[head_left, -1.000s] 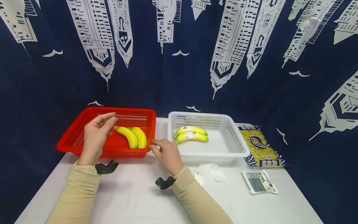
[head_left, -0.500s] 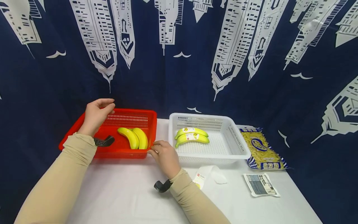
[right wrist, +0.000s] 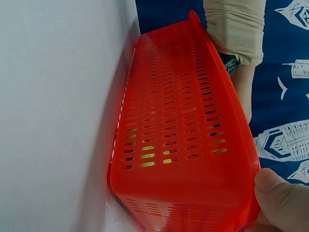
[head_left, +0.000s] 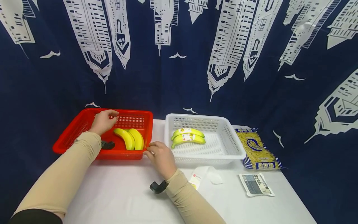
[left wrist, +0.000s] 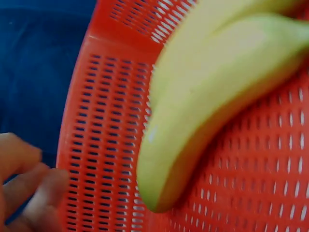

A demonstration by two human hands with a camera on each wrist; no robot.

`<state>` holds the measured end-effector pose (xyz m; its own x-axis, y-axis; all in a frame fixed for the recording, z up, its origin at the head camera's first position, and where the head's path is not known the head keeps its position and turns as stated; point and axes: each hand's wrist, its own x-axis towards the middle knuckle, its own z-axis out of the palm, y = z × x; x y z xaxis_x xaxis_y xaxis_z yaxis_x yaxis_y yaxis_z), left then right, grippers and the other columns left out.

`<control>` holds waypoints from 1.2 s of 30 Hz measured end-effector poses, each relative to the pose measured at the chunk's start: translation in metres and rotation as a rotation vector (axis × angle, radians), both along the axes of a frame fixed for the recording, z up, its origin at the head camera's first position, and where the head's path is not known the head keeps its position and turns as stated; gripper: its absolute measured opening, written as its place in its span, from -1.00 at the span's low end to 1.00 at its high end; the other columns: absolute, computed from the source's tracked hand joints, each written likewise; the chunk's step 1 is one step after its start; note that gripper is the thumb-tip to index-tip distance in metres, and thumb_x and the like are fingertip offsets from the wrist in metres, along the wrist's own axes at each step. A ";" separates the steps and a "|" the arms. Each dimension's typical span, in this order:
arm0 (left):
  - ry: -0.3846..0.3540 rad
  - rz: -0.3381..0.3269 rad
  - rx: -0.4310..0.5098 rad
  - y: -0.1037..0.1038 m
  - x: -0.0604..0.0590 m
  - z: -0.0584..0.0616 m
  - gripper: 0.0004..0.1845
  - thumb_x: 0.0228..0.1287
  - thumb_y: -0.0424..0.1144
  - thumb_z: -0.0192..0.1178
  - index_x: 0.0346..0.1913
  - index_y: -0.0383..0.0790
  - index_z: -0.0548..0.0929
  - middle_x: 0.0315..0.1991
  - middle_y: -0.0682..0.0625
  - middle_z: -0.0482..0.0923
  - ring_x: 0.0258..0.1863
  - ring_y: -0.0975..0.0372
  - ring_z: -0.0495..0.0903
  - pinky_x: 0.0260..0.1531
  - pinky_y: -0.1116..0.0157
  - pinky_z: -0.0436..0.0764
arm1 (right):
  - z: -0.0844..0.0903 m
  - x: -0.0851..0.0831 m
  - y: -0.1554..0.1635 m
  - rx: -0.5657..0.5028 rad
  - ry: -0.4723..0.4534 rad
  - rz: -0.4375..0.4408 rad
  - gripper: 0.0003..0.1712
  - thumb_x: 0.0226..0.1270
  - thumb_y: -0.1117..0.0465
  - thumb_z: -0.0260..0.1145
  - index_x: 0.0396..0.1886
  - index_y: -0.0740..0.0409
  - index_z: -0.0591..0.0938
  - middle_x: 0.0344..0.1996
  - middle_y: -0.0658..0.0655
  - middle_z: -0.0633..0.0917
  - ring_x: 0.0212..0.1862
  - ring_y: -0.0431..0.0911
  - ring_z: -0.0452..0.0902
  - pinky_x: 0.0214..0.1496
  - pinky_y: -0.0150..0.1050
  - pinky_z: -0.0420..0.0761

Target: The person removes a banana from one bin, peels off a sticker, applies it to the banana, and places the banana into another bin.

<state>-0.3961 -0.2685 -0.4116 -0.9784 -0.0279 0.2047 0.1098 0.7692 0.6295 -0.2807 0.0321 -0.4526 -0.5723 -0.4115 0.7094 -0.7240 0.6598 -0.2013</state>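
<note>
This looks like a staged recording corner, not a lived-in room: a white tabletop (head_left: 126, 193) stands against a navy curtain (head_left: 173, 84) printed with white skyscrapers, which closes off everything behind. Plastic baskets and packaged groceries are laid out in a neat row.

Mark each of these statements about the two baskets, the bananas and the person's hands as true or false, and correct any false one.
1. The red basket holds bananas. True.
2. The right hand rests inside the white basket. False: it holds the near right corner of the red basket.
3. The white basket's bananas carry labels. True.
4. The left hand is at the red basket's far rim. True.
5. The pasta bag lies in the white basket. False: it lies on the table, right of that basket.
</note>
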 end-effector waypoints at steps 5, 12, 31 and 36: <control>-0.133 -0.108 -0.133 -0.002 -0.006 -0.010 -0.48 0.35 -0.38 0.15 0.36 -0.38 0.52 0.32 -0.41 0.49 0.09 -0.19 0.53 0.22 -0.19 0.49 | 0.000 0.001 -0.001 -0.004 -0.020 -0.006 -0.82 0.19 0.12 0.59 -0.30 0.12 0.85 -0.24 0.01 0.79 -0.12 -0.11 0.72 0.00 -0.28 0.69; -0.250 -0.204 -0.216 -0.001 0.000 -0.016 -0.34 0.09 -0.56 0.12 0.36 -0.50 0.48 0.30 -0.47 0.48 -0.02 -0.15 0.54 -0.10 0.06 0.61 | -0.001 0.001 -0.002 -0.007 -0.009 -0.006 -0.82 0.18 0.12 0.60 -0.29 0.11 0.86 -0.25 0.00 0.79 -0.13 -0.13 0.72 -0.01 -0.31 0.69; -0.324 -0.202 -0.266 -0.005 0.013 -0.012 -0.56 -0.12 -0.36 0.51 -0.10 -0.44 0.68 -0.29 -0.18 0.65 -0.26 -0.01 0.53 -0.19 0.19 0.52 | -0.002 0.001 0.001 -0.006 -0.020 -0.009 -0.84 0.21 0.10 0.59 -0.30 0.07 0.86 -0.24 -0.03 0.78 -0.13 -0.16 0.72 0.00 -0.33 0.68; -0.386 -0.195 -0.261 -0.009 0.014 -0.011 -0.49 -0.05 -0.35 0.54 0.01 -0.47 0.67 -0.17 -0.26 0.65 -0.19 -0.05 0.52 -0.11 0.11 0.54 | -0.001 0.001 0.001 -0.004 -0.030 -0.010 -0.84 0.22 0.10 0.58 -0.30 0.07 0.86 -0.24 -0.03 0.78 -0.13 -0.16 0.72 -0.01 -0.33 0.68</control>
